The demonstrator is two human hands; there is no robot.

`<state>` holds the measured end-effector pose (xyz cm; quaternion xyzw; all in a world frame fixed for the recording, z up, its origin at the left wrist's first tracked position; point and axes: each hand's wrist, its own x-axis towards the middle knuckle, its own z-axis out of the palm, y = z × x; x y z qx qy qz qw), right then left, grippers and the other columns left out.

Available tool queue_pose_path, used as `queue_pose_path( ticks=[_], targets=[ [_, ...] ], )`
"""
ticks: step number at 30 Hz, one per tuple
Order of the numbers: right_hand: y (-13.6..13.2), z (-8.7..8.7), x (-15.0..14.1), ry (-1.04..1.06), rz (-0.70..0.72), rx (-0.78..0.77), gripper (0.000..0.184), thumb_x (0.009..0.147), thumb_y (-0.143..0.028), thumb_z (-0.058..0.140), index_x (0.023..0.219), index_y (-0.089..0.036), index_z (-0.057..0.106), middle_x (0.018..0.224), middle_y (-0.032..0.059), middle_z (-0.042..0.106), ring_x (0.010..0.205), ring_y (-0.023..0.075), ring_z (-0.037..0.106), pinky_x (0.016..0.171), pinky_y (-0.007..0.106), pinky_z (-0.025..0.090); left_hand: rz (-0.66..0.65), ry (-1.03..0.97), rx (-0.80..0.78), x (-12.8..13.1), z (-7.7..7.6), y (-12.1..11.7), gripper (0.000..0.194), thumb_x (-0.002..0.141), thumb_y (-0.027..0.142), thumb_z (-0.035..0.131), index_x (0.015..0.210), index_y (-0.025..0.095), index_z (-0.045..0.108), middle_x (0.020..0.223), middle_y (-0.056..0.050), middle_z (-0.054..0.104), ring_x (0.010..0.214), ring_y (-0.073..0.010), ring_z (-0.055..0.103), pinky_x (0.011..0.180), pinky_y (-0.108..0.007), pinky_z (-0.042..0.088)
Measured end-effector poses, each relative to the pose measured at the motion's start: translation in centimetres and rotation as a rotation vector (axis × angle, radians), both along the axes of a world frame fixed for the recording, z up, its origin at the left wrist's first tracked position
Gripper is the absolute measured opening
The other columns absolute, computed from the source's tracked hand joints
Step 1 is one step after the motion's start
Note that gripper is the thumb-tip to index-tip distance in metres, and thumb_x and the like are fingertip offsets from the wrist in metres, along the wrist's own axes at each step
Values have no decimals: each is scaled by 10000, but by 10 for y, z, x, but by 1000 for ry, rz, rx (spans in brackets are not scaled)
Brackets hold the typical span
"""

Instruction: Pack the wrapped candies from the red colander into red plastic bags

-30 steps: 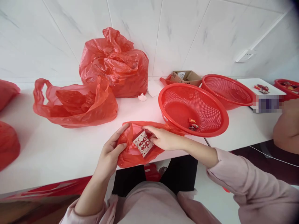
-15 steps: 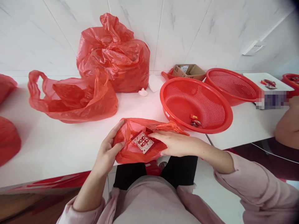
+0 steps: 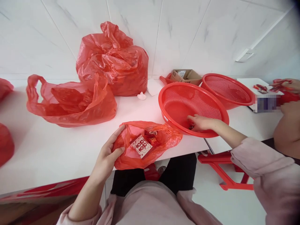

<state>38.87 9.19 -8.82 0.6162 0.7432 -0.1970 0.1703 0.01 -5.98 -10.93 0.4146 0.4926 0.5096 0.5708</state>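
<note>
My left hand (image 3: pixel 109 153) grips the left edge of a thin red plastic bag (image 3: pixel 168 137) at the table's front edge, its mouth spread. Inside the bag lie a white packet with red print (image 3: pixel 142 146) and a red wrapped snack (image 3: pixel 152 140). Down in the near red basket (image 3: pixel 171 106), my right hand (image 3: pixel 199 122) has its fingers curled around a small dark-wrapped piece (image 3: pixel 191 127), mostly hidden beneath them.
An open-topped red bag (image 3: pixel 93 111) and a large, full red bag (image 3: pixel 117 65) stand at the back left. Behind the near basket are a second red basket (image 3: pixel 227 89) and a cardboard box (image 3: pixel 187 75). At right, another person's hand (image 3: pixel 290 85) is over a white tray (image 3: pixel 246 82).
My right hand has left the red bag and moved right into the near basket. A red wrapped snack now shows beside the white packet. The other person's hand has come into view.
</note>
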Motion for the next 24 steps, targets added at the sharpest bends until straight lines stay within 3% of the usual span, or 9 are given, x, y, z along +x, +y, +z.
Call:
queue_pose_path(
  ticks=[2, 4, 6, 9, 11, 13, 18, 24],
  targets=[
    [2, -8, 2, 69, -14, -75, 269, 617, -231, 751, 862, -178, 653, 873, 111, 653, 617, 184, 588, 555, 312, 438, -3, -4, -9, -1, 0, 0, 685, 799, 237, 640, 1462, 267, 469, 1568, -37, 398, 1403, -324, 408, 1097, -377, 428],
    [4, -4, 2, 149, -34, -139, 170, 633, -212, 730, 743, -193, 603, 739, 62, 631, 550, 153, 545, 517, 295, 404, -2, -15, -13, -1, 0, 0, 674, 804, 239, 640, 1457, 278, 473, 1574, -23, 389, 1404, -315, 408, 1083, -355, 442],
    [6, 9, 2, 248, -50, -138, 146, 705, -264, 694, 759, -199, 575, 735, 44, 627, 567, 141, 548, 536, 286, 416, -2, -19, -23, -2, 0, 0, 682, 807, 243, 642, 1464, 276, 464, 1565, -29, 404, 1388, -317, 432, 1060, -354, 466],
    [4, 34, -2, 617, -135, -63, 209, 785, -357, 664, 862, -193, 560, 838, 54, 646, 658, 130, 569, 612, 283, 451, -9, -10, -42, -3, 0, 1, 696, 811, 252, 641, 1479, 258, 446, 1547, -54, 430, 1352, -331, 476, 1010, -363, 508],
    [-5, 50, -14, 887, -179, -55, 279, 754, -371, 723, 886, -182, 566, 832, 44, 643, 654, 117, 557, 618, 278, 448, -15, -7, -48, -3, 2, 2, 698, 810, 258, 644, 1479, 253, 446, 1546, -58, 431, 1341, -336, 487, 994, -362, 518],
    [-19, 64, -35, 1013, -142, -80, 297, 724, -353, 766, 880, -178, 584, 841, 29, 644, 648, 105, 553, 626, 272, 450, -16, -11, -56, -1, 3, 3, 706, 803, 263, 652, 1478, 258, 445, 1549, -57, 427, 1332, -339, 496, 983, -363, 524],
    [-57, 78, -106, 1013, 84, -102, 198, 763, -312, 736, 889, -193, 637, 962, 28, 674, 834, 145, 618, 762, 287, 488, 4, -72, -56, 8, 6, 4, 697, 775, 253, 670, 1448, 276, 490, 1538, -48, 445, 1319, -333, 510, 1024, -373, 495],
    [-65, 56, -151, 973, 192, -38, 121, 769, -230, 701, 884, -207, 668, 963, 7, 693, 896, 152, 629, 819, 284, 473, -36, -123, -63, 8, 7, 2, 751, 749, 229, 677, 1468, 271, 463, 1451, -74, 547, 1205, -330, 603, 951, -391, 538]
  ],
)
